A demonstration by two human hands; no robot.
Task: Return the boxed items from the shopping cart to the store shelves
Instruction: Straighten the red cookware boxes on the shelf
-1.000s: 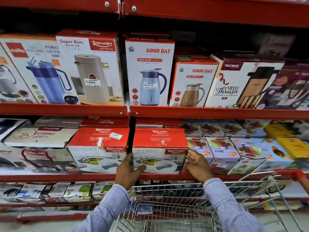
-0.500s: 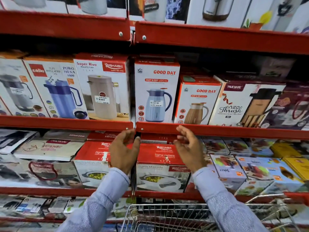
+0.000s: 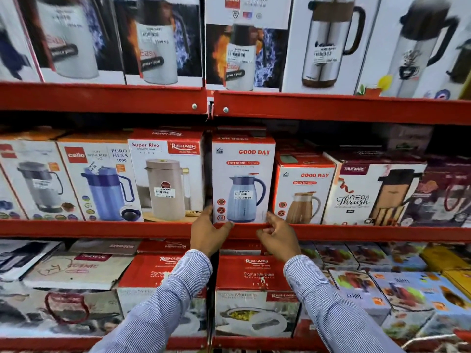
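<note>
A white and red Good Day flask box [image 3: 243, 179] with a blue jug on its front stands upright on the middle red shelf [image 3: 102, 229]. My left hand [image 3: 207, 234] holds its lower left corner, fingers in the gap beside it and thumb across the front bottom edge. My right hand [image 3: 279, 240] is at the lower right corner; one fingertip touches the box and the other fingers curl apart over the shelf lip. On the shelf below, between my striped sleeves, sits a red Sigma Marbella box [image 3: 256, 278].
A Super Riva box [image 3: 165, 174] stands close on the left and a smaller Good Day box [image 3: 303, 189] close on the right. Tall flask boxes [image 3: 323, 42] fill the top shelf. A sliver of the cart's wire rim [image 3: 433, 338] shows at the bottom right.
Both hands have left the Sigma Marbella box on the lower shelf and risen to the bottom corners of the Good Day box. The view has tilted up, and the cart has dropped almost out of sight.
</note>
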